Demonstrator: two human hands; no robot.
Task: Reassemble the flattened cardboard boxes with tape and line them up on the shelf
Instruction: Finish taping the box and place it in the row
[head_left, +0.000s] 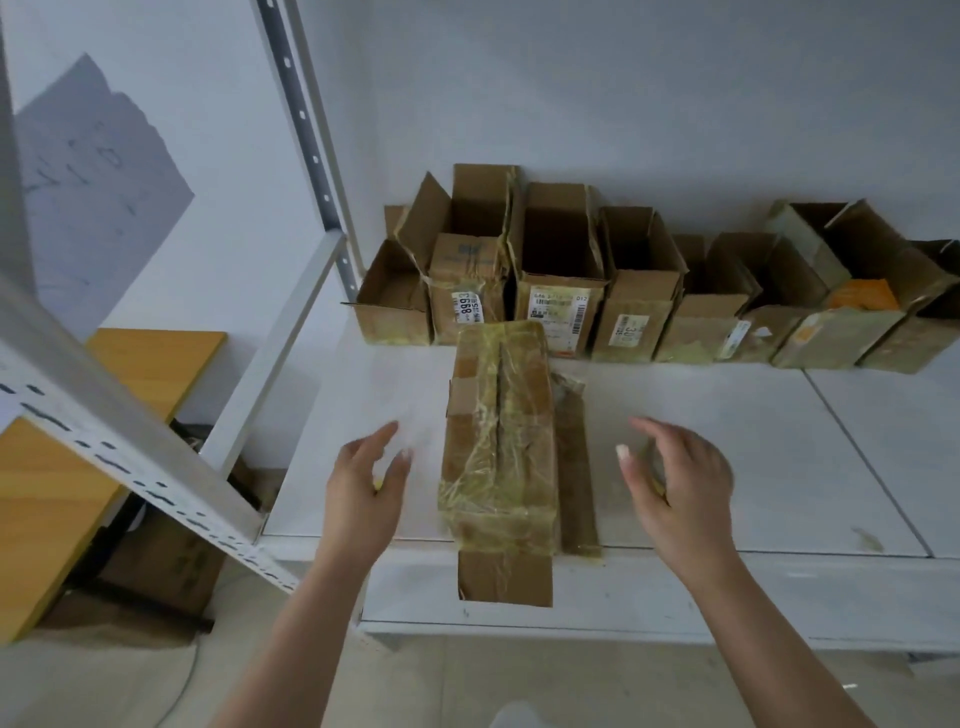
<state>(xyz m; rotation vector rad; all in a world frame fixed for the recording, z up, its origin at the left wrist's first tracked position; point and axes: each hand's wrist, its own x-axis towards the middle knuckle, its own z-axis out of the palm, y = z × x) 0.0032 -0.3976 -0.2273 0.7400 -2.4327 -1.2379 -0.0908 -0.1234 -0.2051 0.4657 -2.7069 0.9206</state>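
A long cardboard box (500, 436), wrapped in yellowish clear tape, lies on the white shelf (727, 467) with its taped face up. One flap hangs over the shelf's front edge and another lies flat to its right. My left hand (363, 493) hovers just left of the box, fingers relaxed and holding nothing. My right hand (675, 483) hovers right of it, fingers loosely spread, also holding nothing. Neither hand touches the box. Several open-topped cardboard boxes (561, 280) stand in a row along the back wall.
A grey perforated shelf upright (306, 135) rises at the left, and a slanted shelf beam (130, 447) crosses the near left. An orange wooden tabletop (62, 478) sits left of the shelf, with dark items under it. White shelf surface extends to the right.
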